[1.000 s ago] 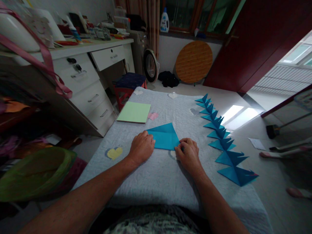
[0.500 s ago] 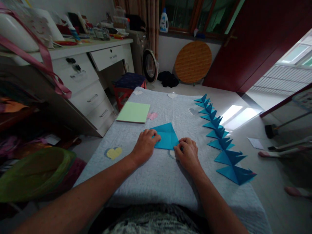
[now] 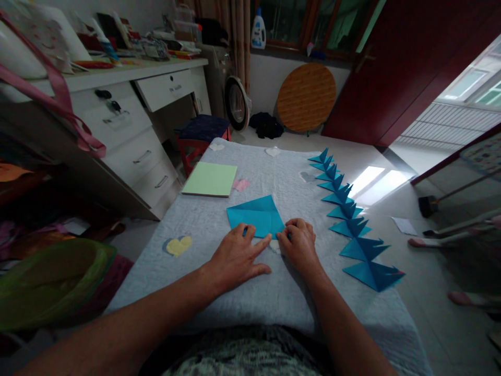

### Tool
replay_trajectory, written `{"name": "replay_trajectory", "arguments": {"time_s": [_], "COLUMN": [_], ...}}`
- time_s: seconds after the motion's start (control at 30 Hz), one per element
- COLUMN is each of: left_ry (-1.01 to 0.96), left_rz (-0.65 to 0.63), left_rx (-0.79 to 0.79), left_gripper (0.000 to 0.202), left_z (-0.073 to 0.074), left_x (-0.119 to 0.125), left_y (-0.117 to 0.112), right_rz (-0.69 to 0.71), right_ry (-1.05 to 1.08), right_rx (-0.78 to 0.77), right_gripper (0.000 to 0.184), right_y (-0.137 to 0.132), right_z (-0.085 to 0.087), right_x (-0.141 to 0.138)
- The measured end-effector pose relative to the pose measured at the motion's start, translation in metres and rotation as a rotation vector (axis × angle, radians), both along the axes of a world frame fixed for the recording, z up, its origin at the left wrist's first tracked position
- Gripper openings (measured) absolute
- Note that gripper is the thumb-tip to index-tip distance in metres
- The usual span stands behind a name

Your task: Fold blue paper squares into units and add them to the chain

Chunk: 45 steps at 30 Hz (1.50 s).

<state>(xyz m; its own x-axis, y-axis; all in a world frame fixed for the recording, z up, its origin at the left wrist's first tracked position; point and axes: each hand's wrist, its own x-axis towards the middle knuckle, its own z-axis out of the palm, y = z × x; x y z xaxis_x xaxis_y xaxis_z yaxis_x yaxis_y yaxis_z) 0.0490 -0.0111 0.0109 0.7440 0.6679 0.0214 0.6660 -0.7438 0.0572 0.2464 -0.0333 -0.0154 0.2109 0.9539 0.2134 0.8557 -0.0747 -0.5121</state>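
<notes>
Touching the folded blue origami paper point(image 3: 258, 215) just ahead with a wide-spread left hand point(image 3: 239, 257). Pinching its nearest corner narrowly between curled fingers of the right hand point(image 3: 300, 243).

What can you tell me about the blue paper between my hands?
The blue paper is thin-looking, matt and folded, with an uneven four-sided outline. A peak points away from you, and crease lines cross its face, the far strip looking darker. It lies roughly flat on the pale grey cloth. Your left hand's fingers touch its near edge; your right hand is at its right corner, grip unclear.
</notes>
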Motion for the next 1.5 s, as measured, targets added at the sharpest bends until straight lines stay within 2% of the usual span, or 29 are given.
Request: {"name": "replay_trajectory", "arguments": {"time_s": [0.13, 0.37, 0.57, 0.8, 0.93, 1.03, 1.17, 1.5], "left_ry": [-0.015, -0.025, -0.063, -0.129, -0.122, -0.097, -0.09, -0.083], "left_rz": [-0.006, -0.139, -0.122, -0.088, -0.086, -0.087, -0.09, -0.089], "left_rx": [-0.013, -0.129, -0.132, -0.125, -0.116, -0.116, -0.109, -0.101], "left_gripper": [0.079, 0.081, 0.081, 0.081, 0.08, 0.08, 0.08, 0.08], "left_z": [-0.007, -0.017, -0.018, -0.026, -0.026, -0.024, -0.024, -0.021], "left_x": [0.001, 0.004, 0.004, 0.005, 0.005, 0.005, 0.006, 0.007], "left_y": [0.001, 0.002, 0.0, -0.005, -0.005, -0.005, -0.006, -0.006], "right_rz": [0.001, -0.016, -0.012, -0.087, -0.118, -0.079, -0.014, -0.022], "right_ry": [-0.002, -0.031, -0.06, -0.062, -0.024, -0.017, -0.079, -0.222], "right_rx": [-0.013, -0.022, -0.025, -0.034, -0.007, -0.005, -0.003, -0.03], "right_gripper": [0.02, 0.019, 0.018, 0.019, 0.019, 0.012, 0.023, 0.03], "right_y": [0.0, -0.002, -0.003, -0.008, -0.009, -0.01, -0.011, -0.011], "right_z": [0.002, 0.004, 0.002, 0.0, -0.001, 0.0, 0.003, 0.001], "right_x": [0.0, 0.002, 0.004, 0.02, 0.024, 0.021, 0.012, 0.007]}}
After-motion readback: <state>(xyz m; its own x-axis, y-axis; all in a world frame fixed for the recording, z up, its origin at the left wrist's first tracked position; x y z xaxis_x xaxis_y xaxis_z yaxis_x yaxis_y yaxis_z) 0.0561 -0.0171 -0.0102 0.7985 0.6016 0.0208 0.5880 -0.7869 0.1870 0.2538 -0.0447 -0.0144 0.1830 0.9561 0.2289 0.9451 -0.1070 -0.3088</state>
